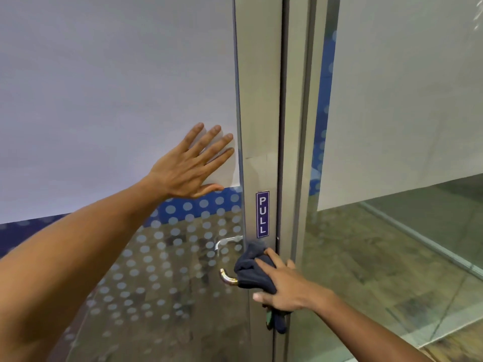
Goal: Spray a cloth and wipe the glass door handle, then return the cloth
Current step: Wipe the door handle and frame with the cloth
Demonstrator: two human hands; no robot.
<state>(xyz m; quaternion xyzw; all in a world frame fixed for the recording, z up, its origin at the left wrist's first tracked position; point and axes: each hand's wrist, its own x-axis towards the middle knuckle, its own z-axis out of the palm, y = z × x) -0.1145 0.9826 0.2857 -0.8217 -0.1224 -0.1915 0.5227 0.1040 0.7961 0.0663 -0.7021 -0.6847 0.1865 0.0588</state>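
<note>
Two hands, right hand [290,291] pressing cloth [252,276] over handle [228,278], seemingly

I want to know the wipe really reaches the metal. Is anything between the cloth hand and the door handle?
Only the cloth itself. The right hand presses the dark cloth around the door handle, whose curved end shows at the cloth's left. The left hand lies flat on the door panel higher up, clear of it.

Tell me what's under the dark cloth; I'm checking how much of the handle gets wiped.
The dark cloth, pressed by the right hand, covers the door handle; only its curved brass-coloured end shows. The rest is hidden.
</note>
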